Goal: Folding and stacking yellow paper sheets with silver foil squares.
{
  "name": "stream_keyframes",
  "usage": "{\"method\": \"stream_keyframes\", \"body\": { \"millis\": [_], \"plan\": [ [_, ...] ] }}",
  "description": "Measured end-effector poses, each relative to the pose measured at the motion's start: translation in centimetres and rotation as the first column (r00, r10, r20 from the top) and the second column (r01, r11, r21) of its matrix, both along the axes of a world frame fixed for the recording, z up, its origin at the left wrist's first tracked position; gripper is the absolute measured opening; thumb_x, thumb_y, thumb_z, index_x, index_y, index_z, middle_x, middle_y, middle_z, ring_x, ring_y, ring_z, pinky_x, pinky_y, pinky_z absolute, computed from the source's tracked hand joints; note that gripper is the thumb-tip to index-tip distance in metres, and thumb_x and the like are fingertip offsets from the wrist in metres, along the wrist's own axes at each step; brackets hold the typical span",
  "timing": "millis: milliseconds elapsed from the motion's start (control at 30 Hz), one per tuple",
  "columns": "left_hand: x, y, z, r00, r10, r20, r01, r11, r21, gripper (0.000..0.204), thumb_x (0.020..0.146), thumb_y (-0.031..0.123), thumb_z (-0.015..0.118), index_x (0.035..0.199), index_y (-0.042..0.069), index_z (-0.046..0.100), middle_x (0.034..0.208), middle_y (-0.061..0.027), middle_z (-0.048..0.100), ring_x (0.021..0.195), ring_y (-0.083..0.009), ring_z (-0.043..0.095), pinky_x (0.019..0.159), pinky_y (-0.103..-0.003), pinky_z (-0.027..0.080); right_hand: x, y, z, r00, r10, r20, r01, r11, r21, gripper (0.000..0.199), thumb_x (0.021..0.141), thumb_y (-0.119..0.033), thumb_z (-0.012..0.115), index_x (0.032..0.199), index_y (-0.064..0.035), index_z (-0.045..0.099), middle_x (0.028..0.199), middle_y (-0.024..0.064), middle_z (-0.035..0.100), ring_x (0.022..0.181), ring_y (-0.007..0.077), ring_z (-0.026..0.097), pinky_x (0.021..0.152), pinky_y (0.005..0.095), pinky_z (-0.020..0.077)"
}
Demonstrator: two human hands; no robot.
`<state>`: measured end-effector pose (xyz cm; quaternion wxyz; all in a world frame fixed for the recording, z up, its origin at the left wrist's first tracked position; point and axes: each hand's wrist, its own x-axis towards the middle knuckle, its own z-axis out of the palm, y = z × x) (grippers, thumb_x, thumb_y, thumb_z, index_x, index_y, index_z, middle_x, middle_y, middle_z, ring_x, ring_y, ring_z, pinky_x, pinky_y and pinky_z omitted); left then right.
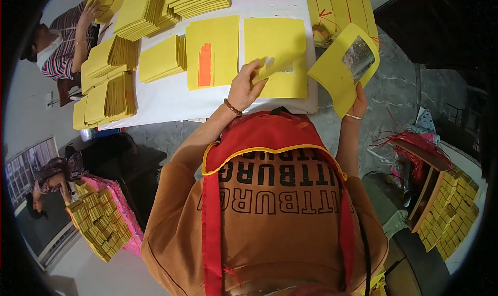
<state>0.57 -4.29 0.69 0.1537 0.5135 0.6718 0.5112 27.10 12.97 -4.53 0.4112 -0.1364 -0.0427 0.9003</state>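
My left hand (248,86), with a beaded bracelet, is closed at the edge of a yellow paper sheet (277,37) on the table. Part of that sheet lifts and curls beside my fingers, and a bit of silver shows under the curl. Off the table's right edge, my right hand (358,104) grips another yellow sheet (332,62) by its lower side. This one is bent and carries a shiny silver patch (358,59). To the left of my left hand lies a yellow sheet (223,31) with an orange-red block (205,65) on it.
Several stacks of folded yellow paper (119,94) fill the left of the white table (171,101). Tied yellow bundles (340,5) stand beyond its right edge. One person (67,44) handles paper at the far left; another (57,177) is by a yellow pile (101,221). Red strings (415,145) lie at right.
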Motion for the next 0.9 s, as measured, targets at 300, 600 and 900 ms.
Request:
{"method": "stream_keyframes", "body": {
  "millis": [300, 600, 900],
  "plan": [
    [-1.4, 0.4, 1.1, 0.955, -0.131, -0.266, 0.131, 0.991, -0.021, 0.023, 0.076, 0.005, 0.053, 0.099, 0.001, 0.054, 0.084, -0.0144, 0.055, 0.073, -0.0298, 0.05, 0.065, -0.036, 0.042, -0.2, 0.3, 0.6, 0.995, 0.053, -0.082, -0.048, 0.997, 0.066, 0.034, 0.087, -0.018, 0.04, 0.118, -0.0032, 0.041, 0.117, 0.0148, 0.046, 0.109, 0.0288, 0.044, 0.092, 0.0433, 0.0338],
    [-7.6, 0.9, 5.9, 0.914, 0.315, -0.254, -0.297, 0.949, 0.108, 0.015, 0.078, 0.006, 0.054, 0.092, 0.001, 0.054, 0.079, -0.0146, 0.055, 0.069, -0.0234, 0.051, 0.061, -0.03, 0.041, 0.0, 0.7, 0.5, 0.993, 0.053, -0.101, -0.042, 0.994, 0.105, 0.037, 0.088, -0.019, 0.037, 0.122, -0.0035, 0.037, 0.123, 0.0167, 0.041, 0.113, 0.031, 0.039, 0.095, 0.0446, 0.0303],
    [-10.8, 0.4, 7.9, 0.919, 0.24, 0.312, -0.288, 0.951, 0.116, 0.026, 0.084, 0.016, 0.053, 0.104, -0.001, 0.052, 0.094, -0.0031, 0.056, 0.084, -0.0081, 0.048, 0.076, -0.023, 0.039, 0.0, 0.4, 0.2, 0.996, 0.042, -0.077, -0.034, 0.995, 0.095, 0.036, 0.088, -0.019, 0.036, 0.121, -0.0043, 0.038, 0.123, 0.0154, 0.041, 0.113, 0.0304, 0.039, 0.095, 0.0443, 0.0304]
  ]
}}
